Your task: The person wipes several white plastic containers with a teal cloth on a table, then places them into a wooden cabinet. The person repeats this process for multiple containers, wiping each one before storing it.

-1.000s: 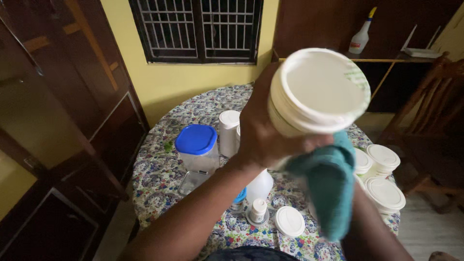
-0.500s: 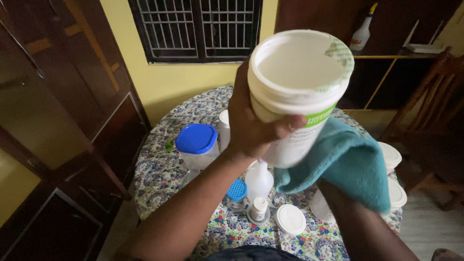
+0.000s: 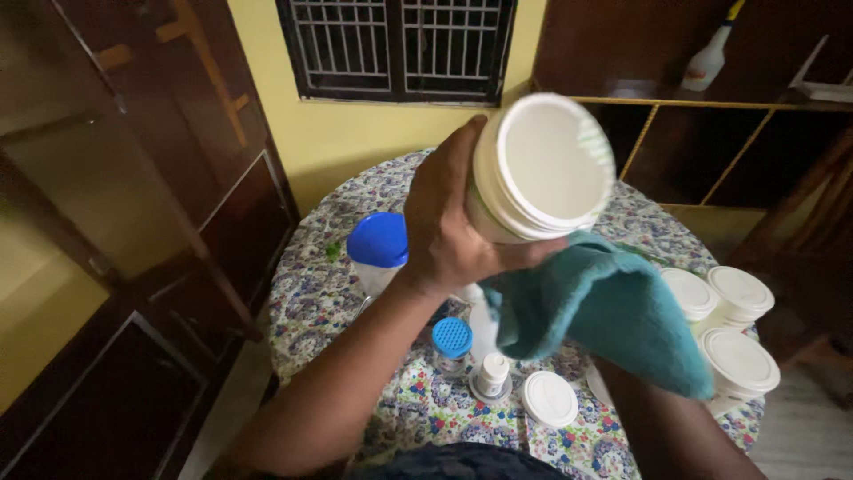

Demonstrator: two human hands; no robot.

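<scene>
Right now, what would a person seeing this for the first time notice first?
The big white tub stands out, lifted in the middle by the left hand, lid toward the camera. Just below it, a teal cloth covers the right hand. Underneath is a round table with a flowered cover and a blue-lidded container on its left side.

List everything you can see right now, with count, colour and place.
Big tub: 1, white, held up in left hand, lid toward camera.
Cloth: 1, teal, under the tub, over right hand.
Lidded tubs: 3, white, table right.
Container: 1, clear with blue lid, table left.
Shaker jar: 1, blue cap, table front.
Small bottle: 1, white, table front.
Loose lid: 1, white, table front.
Table: 1, floral cover.
Spray bottle: 1, white, shelf.
Left hand: gripping tub.
Right hand: hidden under cloth.
</scene>
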